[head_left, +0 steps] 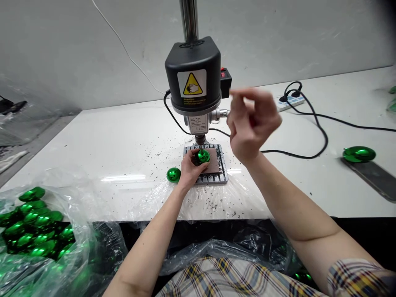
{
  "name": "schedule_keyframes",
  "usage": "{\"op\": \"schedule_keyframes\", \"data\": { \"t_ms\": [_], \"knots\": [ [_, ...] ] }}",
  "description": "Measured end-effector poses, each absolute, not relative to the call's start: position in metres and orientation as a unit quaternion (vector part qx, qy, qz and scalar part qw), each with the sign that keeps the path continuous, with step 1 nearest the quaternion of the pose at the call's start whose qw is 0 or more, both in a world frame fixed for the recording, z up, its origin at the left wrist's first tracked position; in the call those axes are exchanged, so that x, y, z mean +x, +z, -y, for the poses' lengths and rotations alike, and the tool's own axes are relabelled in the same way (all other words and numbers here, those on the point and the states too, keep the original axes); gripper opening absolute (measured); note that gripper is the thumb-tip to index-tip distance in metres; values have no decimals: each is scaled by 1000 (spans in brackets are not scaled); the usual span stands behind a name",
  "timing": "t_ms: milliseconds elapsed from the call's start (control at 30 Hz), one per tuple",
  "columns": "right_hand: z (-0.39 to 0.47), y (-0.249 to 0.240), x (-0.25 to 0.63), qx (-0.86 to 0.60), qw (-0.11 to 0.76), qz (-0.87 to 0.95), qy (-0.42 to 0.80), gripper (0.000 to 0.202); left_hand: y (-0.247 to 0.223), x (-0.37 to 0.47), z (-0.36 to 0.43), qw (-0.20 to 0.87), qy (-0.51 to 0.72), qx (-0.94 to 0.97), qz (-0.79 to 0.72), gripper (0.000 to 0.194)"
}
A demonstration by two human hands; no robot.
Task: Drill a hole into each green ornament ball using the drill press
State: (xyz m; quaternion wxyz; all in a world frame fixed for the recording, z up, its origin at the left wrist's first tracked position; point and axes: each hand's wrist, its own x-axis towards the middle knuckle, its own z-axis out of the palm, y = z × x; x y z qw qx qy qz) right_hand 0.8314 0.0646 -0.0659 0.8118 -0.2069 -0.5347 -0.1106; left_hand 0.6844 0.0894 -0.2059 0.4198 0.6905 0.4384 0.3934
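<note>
A small bench drill press (193, 76) with a black motor housing stands in the middle of the table. My left hand (190, 169) is closed round a shiny green ornament (204, 156), keeping it on a brownish board (213, 161) over the slotted metal base (223, 175). The drill bit comes down at the top of this ornament; whether it has entered I cannot tell. At the machine's right, my right hand (254, 121) is raised, slightly blurred, with fingers curled round the feed lever (221, 113), mostly hidden. Another green ornament (173, 175) rests beside my left wrist.
Several green ornaments (40, 218) fill a clear plastic bag (80, 231) at lower left. On the right, a green ornament (359, 154) lies on a phone (379, 179). A black cable (318, 128) runs from a power strip (292, 101). Dark shavings dot the white table (123, 144).
</note>
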Motion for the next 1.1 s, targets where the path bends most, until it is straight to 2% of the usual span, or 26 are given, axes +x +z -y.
{"op": "schedule_keyframes", "data": {
  "t_ms": [133, 233, 367, 500, 600, 700, 767, 867, 1000, 1100],
  "knots": [
    [-80, -22, 836, -298, 811, 502, 15, 7, -197, 679, -72, 341, 421, 684, -489, 50],
    [-87, -13, 843, -339, 787, 510, 76, 10, -189, 667, -34, 275, 425, 705, -496, 49],
    [-91, -16, 849, -293, 797, 521, 89, 18, -196, 643, 38, 261, 323, 839, -351, 48],
    [-90, -17, 850, -267, 798, 534, 79, 10, -219, 618, 84, 117, 200, 951, -207, 62],
    [-90, -18, 850, -291, 788, 538, 65, 11, -224, 603, 75, 60, 267, 946, -176, 73],
    [-92, -20, 851, -291, 788, 539, 60, 12, -212, 595, 35, 53, 388, 878, -275, 50],
    [-93, -21, 850, -286, 793, 536, 52, 15, -200, 592, 1, 62, 380, 822, -420, 38],
    [-95, -21, 849, -289, 799, 526, 49, 17, -191, 590, -39, 138, 316, 752, -562, 39],
    [-93, -21, 848, -295, 796, 525, 58, 9, -188, 593, -58, 267, 346, 711, -550, 42],
    [-92, -22, 847, -300, 794, 526, 51, 8, -181, 608, -62, 415, 409, 643, -497, 54]
  ]
}}
